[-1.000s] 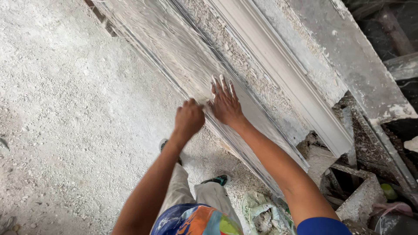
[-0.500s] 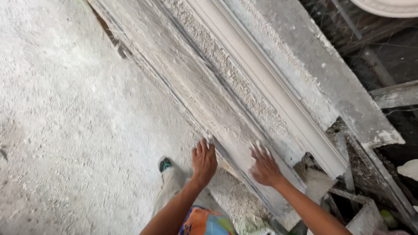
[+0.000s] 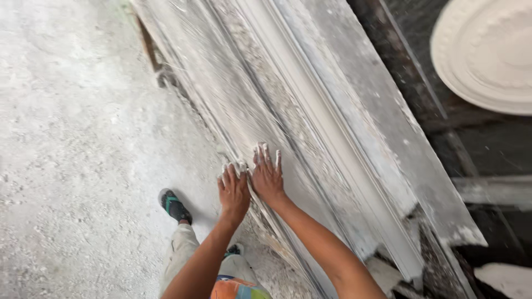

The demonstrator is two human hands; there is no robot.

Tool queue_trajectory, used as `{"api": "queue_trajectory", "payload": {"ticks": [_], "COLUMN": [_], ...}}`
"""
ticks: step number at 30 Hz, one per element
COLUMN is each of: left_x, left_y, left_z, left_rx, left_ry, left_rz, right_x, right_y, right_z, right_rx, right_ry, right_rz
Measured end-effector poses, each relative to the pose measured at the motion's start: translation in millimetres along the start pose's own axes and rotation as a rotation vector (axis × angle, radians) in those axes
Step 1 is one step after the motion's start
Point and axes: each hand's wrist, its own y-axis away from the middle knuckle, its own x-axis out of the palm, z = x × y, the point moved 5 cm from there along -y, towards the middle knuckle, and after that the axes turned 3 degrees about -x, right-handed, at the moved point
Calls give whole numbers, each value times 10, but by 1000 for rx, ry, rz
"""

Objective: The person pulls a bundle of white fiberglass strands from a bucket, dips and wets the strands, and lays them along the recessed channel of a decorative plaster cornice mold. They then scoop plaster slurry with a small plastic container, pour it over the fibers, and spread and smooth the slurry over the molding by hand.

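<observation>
Head view looks down on a long plaster moulding form that runs diagonally from the upper left to the lower right of the frame. All positions below are given relative to this form.

Hand pose:
- Left hand lies flat on the near edge of the form, palm down, fingers spread and pointing up along its length. The fingertips are coated with white plaster. The hand grasps nothing; it presses open against the surface.
- Right hand lies flat just beside the left hand, slightly further onto the form, palm down, fingers extended and together. It also grasps nothing. The two hands are close enough to touch at the thumb side; actual contact cannot be confirmed.
- Both forearms extend from the lower edge of the frame and converge at the form.

Surroundings:
- Dusty white floor lies on the near side of the form.
- A foot in a dark sandal stands on the floor close to the form's near edge.
- A round white plaster medallion lies well beyond the far side of the form.

Change from the frame half a second earlier:
- The hands were apart, the right hand lower along the form. They now sit side by side.
- The medallion shows more fully.
</observation>
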Motion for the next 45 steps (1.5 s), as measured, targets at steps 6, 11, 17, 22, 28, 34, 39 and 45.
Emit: {"api": "queue_trajectory", "payload": {"ticks": [6, 11, 17, 22, 28, 34, 39, 45], "left_x": [-415, -652, -876, -1116, -1400, -1674, -1885, -2071], "left_y": [-1105, -2048, -3000, -3895, -5215, -6629, -7590, -8783], "left_z": [654, 1141, 1597, 2103, 2832, 3556, 4115, 4824], "left_rx": [-49, -68, -110, -126, -132, -189, -225, -208], "left_ry": [52, 15, 56, 94, 81, 74, 92, 84], "left_rz": [47, 126, 136, 117, 49, 38, 73, 73], "right_x": [-137, -283, -413, -506, -617, -689, -774, -864], "right_y": [-1347, -2380, -3484, -4559, -6060, -7775, -8881, -10246], "right_z": [175, 342, 472, 643, 880, 1045, 1230, 1463], "right_rx": [-29, -30, -23, -45, -50, -62, -67, -69], "right_ry": [-59, -63, -50, -38, -75, -55, -75, -137], "right_rz": [-13, -81, -79, -113, -130, -25, -64, -73]}}
